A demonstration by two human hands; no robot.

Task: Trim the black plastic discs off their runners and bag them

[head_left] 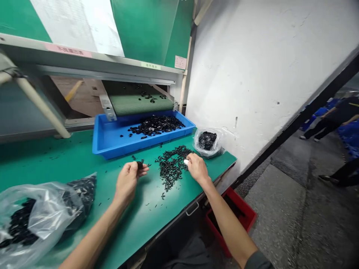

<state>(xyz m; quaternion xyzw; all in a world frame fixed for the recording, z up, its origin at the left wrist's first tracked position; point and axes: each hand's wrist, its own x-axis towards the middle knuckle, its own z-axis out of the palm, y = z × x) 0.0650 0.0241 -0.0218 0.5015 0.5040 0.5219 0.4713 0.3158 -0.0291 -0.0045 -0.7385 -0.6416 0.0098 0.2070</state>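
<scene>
My left hand (129, 177) is closed on a small black round part (139, 165), pinched between thumb and fingers above the green tabletop. To its right, my right hand (197, 168) reaches to the edge of a loose pile of small black pieces (171, 166). Its fingers are bent together, and a white cover (186, 162) shows on one fingertip. Whatever those fingers hold is hidden. Just beyond my right hand stands a clear plastic bag (215, 150) with black round parts inside.
A blue tray (112, 151) of black parts sits under the end of a green conveyor belt (126, 106). At the left lies a big clear bag (53, 213) of black pieces. A red bin (249, 220) stands below the table's right edge. People (340, 112) are at far right.
</scene>
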